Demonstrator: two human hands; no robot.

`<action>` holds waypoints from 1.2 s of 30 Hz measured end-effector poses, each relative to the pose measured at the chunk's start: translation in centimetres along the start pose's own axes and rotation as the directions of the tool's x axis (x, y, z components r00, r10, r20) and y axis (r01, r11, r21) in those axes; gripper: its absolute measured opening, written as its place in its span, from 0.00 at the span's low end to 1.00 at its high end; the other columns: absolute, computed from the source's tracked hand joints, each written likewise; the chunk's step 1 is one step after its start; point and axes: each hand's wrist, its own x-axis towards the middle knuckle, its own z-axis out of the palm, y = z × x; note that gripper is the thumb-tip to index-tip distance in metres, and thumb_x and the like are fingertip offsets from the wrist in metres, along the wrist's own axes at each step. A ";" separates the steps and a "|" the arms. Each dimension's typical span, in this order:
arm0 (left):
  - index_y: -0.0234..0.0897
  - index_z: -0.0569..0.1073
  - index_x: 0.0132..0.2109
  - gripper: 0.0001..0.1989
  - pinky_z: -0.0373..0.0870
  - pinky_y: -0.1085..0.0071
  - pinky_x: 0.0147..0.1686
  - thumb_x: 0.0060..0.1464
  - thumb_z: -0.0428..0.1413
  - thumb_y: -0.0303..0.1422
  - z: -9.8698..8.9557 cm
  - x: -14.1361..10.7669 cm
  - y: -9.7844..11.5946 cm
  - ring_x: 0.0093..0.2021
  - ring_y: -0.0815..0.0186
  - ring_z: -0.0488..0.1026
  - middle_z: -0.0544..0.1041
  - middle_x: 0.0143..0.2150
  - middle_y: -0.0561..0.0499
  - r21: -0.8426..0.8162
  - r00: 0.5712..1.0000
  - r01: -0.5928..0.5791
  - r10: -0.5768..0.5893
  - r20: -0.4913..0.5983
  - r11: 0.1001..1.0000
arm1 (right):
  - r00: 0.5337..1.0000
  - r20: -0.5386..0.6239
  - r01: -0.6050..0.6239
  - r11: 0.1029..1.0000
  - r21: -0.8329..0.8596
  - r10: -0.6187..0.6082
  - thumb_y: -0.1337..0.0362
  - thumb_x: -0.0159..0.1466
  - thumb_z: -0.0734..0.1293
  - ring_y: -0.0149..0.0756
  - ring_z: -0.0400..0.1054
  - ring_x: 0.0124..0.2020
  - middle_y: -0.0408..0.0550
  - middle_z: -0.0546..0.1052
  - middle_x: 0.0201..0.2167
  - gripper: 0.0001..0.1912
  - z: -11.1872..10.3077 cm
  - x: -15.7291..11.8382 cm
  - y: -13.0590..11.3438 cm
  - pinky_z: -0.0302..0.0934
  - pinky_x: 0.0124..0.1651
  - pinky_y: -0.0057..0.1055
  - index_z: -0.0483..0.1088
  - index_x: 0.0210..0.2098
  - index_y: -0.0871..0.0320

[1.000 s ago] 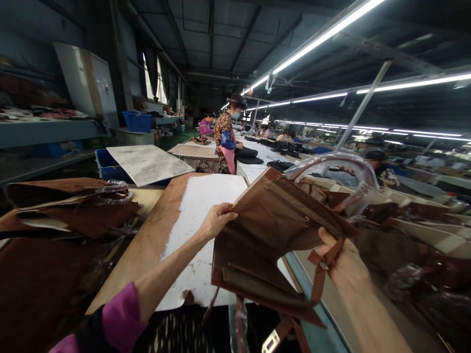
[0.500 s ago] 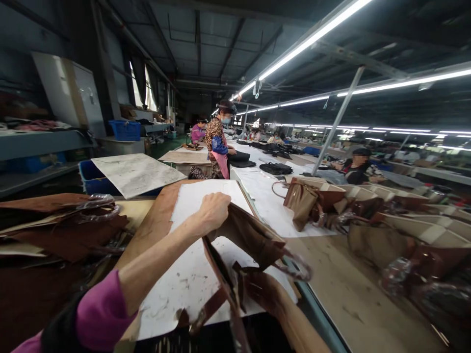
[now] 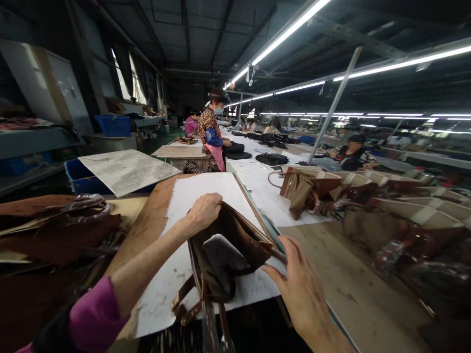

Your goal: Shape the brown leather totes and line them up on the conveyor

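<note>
A brown bag [image 3: 245, 240] hangs open-mouthed over the white paper [image 3: 158, 289] on the bench, its straps trailing towards me. My left hand [image 3: 205, 211] is closed on the bag's far top edge. At the bag's right side is my right hand [image 3: 300, 279], thumb and fingers apart around the edge near a handle; it grips nothing that I can see. Part of a whitish surface shows through the bag's opening. The fingertips of my left hand are partly hidden behind the rim.
Brown bags [image 3: 386, 220] stand in rows at the right. Brown leather pieces [image 3: 55, 235] are piled at the left, near a pale board [image 3: 128, 169] on a blue bin [image 3: 79, 176]. A person [image 3: 213, 132] stands ahead by black pieces [image 3: 272, 159].
My right hand has come out from beneath the bag to its right side, fingers spread. The bag and my left hand have shifted slightly left, and the bag's mouth is wider. The view has shifted a little.
</note>
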 end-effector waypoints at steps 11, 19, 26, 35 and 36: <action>0.35 0.65 0.24 0.03 0.54 0.75 0.27 0.44 0.50 0.27 -1.5 -1.5 0.1 0.26 0.70 0.63 0.66 0.22 0.54 -0.224 1.000 -0.020 0.018 -0.010 0.974 | 0.958 0.286 -0.065 0.990 0.125 0.027 0.56 0.58 0.58 0.30 0.58 0.21 0.39 0.64 0.17 0.12 -1.0 7.8 3.0 0.50 0.25 0.26 0.66 0.26 0.57; 0.34 0.64 0.23 0.03 0.53 0.76 0.27 0.43 0.50 0.27 -0.6 -0.5 2.0 0.25 0.71 0.60 0.65 0.21 0.56 -0.367 0.992 -0.073 0.106 0.070 0.928 | 0.937 0.349 -0.106 0.974 0.199 0.031 0.59 0.57 0.58 0.31 0.61 0.25 0.39 0.67 0.21 0.10 -1.1 7.6 7.0 0.53 0.29 0.26 0.67 0.28 0.58; 0.34 0.62 0.20 0.05 0.51 0.76 0.25 0.41 0.49 0.27 0.1 1.3 2.2 0.23 0.72 0.58 0.60 0.18 0.58 -0.367 0.994 -0.016 0.055 0.094 0.930 | 0.986 0.159 -0.075 0.976 0.206 0.043 0.61 0.59 0.58 0.37 0.66 0.36 0.46 0.73 0.35 0.15 0.8 6.3 8.5 0.59 0.41 0.33 0.65 0.44 0.56; 0.34 0.61 0.19 0.05 0.49 0.75 0.24 0.39 0.48 0.26 0.6 2.2 2.9 0.22 0.72 0.56 0.58 0.16 0.58 -0.306 0.998 0.016 0.006 0.069 0.952 | 0.981 -0.007 0.191 0.963 -0.192 -0.196 0.64 0.62 0.54 0.39 0.57 0.51 0.51 0.63 0.51 0.19 1.9 5.6 7.0 0.55 0.51 0.36 0.56 0.53 0.58; 0.34 0.61 0.19 0.05 0.50 0.75 0.24 0.39 0.48 0.26 0.6 2.3 2.9 0.22 0.72 0.57 0.58 0.16 0.58 -0.302 0.998 0.022 -0.001 0.068 0.953 | 0.980 -0.001 0.195 0.955 -0.223 -0.200 0.61 0.61 0.57 0.42 0.56 0.51 0.53 0.62 0.52 0.22 2.1 5.4 6.7 0.55 0.51 0.37 0.55 0.54 0.59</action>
